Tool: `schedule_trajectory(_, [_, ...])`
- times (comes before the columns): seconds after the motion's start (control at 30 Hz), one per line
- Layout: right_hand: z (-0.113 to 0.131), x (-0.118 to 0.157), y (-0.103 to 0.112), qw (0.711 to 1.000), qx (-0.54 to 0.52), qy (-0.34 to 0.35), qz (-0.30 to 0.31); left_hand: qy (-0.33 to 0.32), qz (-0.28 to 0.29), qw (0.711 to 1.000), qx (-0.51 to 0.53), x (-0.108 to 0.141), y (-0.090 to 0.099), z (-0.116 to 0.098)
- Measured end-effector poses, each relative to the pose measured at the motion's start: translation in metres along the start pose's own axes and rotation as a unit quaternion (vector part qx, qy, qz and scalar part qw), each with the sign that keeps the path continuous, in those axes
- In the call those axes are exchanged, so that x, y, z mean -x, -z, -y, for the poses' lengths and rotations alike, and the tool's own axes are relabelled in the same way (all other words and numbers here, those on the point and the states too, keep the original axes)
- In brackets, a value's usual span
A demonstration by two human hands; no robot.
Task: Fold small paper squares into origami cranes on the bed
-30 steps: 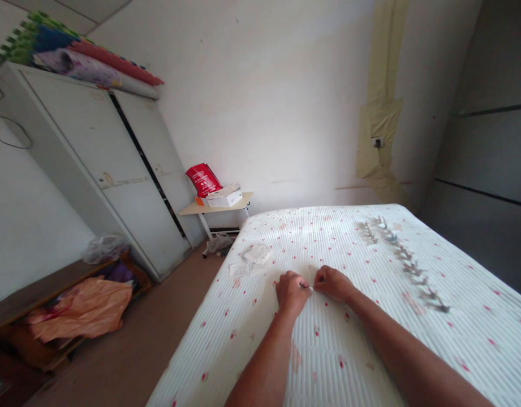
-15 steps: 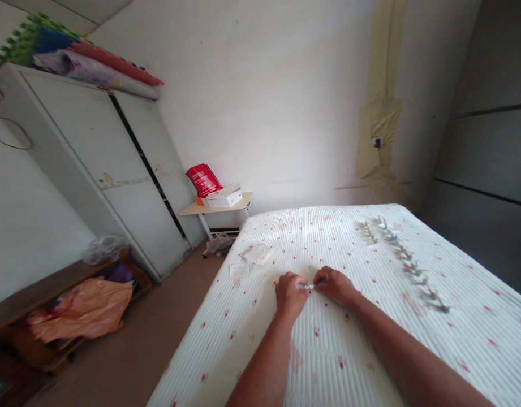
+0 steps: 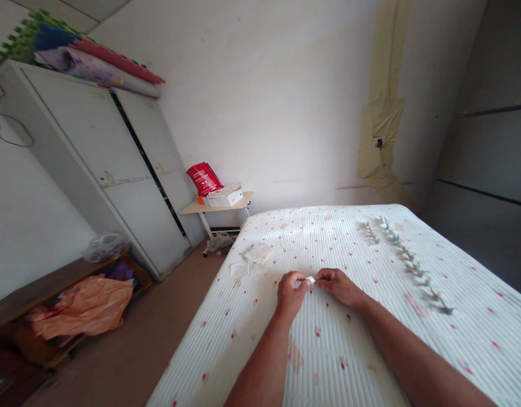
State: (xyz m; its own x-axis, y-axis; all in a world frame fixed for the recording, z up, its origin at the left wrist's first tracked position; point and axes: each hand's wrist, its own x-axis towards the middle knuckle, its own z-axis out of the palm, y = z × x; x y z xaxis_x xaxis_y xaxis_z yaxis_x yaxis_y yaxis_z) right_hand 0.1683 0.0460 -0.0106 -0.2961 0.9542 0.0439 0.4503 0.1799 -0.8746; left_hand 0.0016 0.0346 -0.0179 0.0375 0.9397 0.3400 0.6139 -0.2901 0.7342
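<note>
Over the middle of a bed, my left hand (image 3: 291, 291) and my right hand (image 3: 336, 282) meet, fingertips pinched together on a tiny white piece (image 3: 310, 280) held between them. The piece is too small to identify. The bed's white ribbed cover (image 3: 328, 350) has small red dots. A loose pile of small white packets (image 3: 254, 255) lies on the cover, beyond and to the left of my left hand. On the right side of the cover, a long row of small grey pieces (image 3: 407, 265) runs away from me.
A white wardrobe (image 3: 103, 169) stands at the left with rolled mats (image 3: 82, 56) on top. A small side table (image 3: 215, 206) holds a red bag (image 3: 204, 178) and a white box. Orange plastic (image 3: 86, 308) lies on a low wooden bench at the left.
Both hands have lifted slightly off the cover and moved a little further away, still pinched together. The white piece between the fingertips shows more clearly now.
</note>
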Motion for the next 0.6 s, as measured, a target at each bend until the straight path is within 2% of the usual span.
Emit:
schedule_trajectory(0.27, [0.017, 0.006, 0.001, 0.992, -0.117, -0.031, 0.019, 0.004, 0.026, 0.995, 0.099, 0.000, 0.006, -0.004])
schedule_trajectory(0.6, [0.010, 0.003, -0.008, 0.979, -0.202, -0.006, -0.001, 0.014, 0.024, 0.988, 0.154, 0.000, 0.006, -0.006])
